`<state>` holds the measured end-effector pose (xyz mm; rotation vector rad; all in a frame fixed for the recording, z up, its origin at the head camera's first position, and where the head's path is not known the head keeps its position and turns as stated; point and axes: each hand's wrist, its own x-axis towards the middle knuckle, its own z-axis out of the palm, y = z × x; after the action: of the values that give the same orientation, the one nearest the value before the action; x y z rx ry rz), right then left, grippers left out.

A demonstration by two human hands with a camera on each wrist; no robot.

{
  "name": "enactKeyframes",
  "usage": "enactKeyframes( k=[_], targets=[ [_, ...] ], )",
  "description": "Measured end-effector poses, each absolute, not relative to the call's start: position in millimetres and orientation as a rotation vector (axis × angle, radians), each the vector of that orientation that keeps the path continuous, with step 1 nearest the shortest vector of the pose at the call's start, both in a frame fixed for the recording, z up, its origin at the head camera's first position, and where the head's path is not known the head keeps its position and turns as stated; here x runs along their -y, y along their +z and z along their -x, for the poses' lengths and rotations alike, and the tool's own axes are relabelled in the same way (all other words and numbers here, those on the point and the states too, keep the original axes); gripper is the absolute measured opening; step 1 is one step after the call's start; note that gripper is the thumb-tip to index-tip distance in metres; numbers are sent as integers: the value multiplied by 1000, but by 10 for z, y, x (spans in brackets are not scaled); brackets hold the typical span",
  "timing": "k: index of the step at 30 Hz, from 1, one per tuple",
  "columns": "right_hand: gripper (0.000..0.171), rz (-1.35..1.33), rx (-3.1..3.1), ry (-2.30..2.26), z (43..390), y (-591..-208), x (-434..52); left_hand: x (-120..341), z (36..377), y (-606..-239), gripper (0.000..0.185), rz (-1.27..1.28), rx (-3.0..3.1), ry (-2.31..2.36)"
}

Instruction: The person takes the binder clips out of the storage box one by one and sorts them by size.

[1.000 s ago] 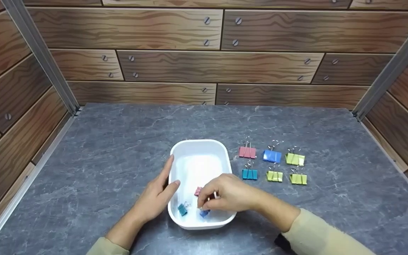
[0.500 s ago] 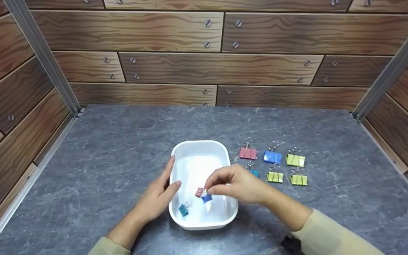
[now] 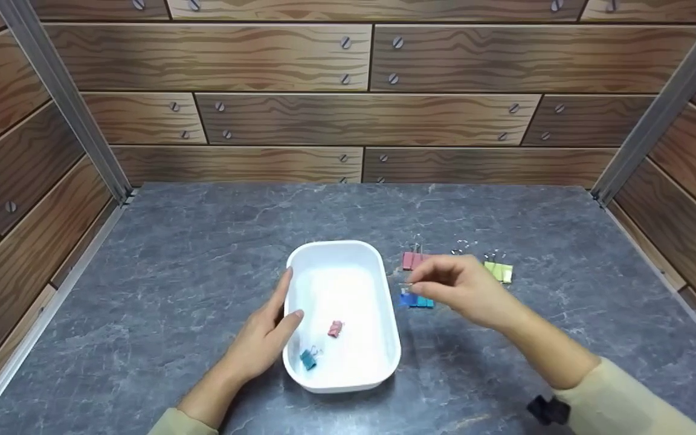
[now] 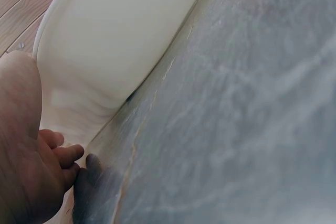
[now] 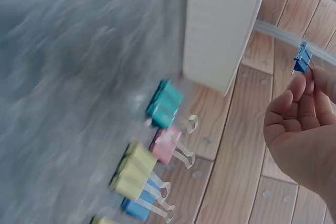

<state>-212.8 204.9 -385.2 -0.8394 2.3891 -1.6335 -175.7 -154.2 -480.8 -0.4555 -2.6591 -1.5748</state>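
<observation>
My right hand (image 3: 472,293) pinches a small blue binder clip (image 5: 302,57) by its wire handles between thumb and fingertips. In the head view this clip overlaps the teal binder clip (image 3: 425,302) on the table, right of the white tub (image 3: 393,338). My left hand (image 3: 260,338) rests against the tub's left wall, its forefinger extended along the outside and its thumb over the rim. Inside the tub lie a small pink binder clip (image 3: 335,328) and a small teal binder clip (image 3: 309,359).
Larger clips stand in rows right of the tub: pink (image 3: 413,261), yellow-green (image 3: 502,272) and, in the right wrist view, blue (image 5: 137,206). My right hand hides some of them in the head view. Wood-patterned walls (image 3: 263,60) enclose the grey marbled table (image 3: 203,241).
My right hand has lifted the small blue clip out of the tub and carried it rightward over the rim to the clip rows. The left hand stays at the tub.
</observation>
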Motion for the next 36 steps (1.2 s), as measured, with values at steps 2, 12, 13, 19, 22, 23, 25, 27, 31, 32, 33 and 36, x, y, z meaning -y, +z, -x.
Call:
enactKeyframes(
  k=[2, 12, 13, 19, 22, 23, 25, 27, 31, 32, 33, 36],
  targets=[
    [7, 804, -2421, -1600, 2127, -3887, -2130, 1535, 1758, -4806, 72, 446, 2662, -1580],
    [10, 685, -2471, -1445, 2100, -4164, -2304, 1551, 1757, -4808, 73, 454, 2658, -1569],
    [10, 683, -2479, -1433, 2097, -4188, -2310, 1552, 1756, -4810, 73, 456, 2655, -1565],
    [7, 701, -2492, -1412, 2083, -4295, -2343, 1551, 1752, -4805, 73, 444, 2663, -1561],
    [7, 687, -2505, -1396, 2081, -4323, -2358, 1547, 1750, -4793, 73, 438, 2674, -1562],
    [6, 680, -2511, -1389, 2081, -4331, -2361, 1546, 1750, -4791, 73, 438, 2674, -1563],
    [6, 667, -2518, -1375, 2086, -4347, -2366, 1545, 1749, -4788, 73, 441, 2672, -1570],
    [7, 651, -2524, -1359, 2088, -4362, -2371, 1543, 1751, -4791, 73, 446, 2666, -1580],
    [8, 622, -2528, -1332, 2090, -4385, -2374, 1541, 1751, -4798, 73, 444, 2662, -1588],
    [8, 619, -2527, -1328, 2089, -4391, -2373, 1540, 1750, -4798, 73, 440, 2663, -1583],
    [8, 614, -2526, -1324, 2089, -4394, -2372, 1540, 1749, -4799, 73, 436, 2666, -1579],
    [9, 601, -2521, -1317, 2086, -4398, -2369, 1541, 1745, -4800, 73, 429, 2671, -1572]
  ],
)
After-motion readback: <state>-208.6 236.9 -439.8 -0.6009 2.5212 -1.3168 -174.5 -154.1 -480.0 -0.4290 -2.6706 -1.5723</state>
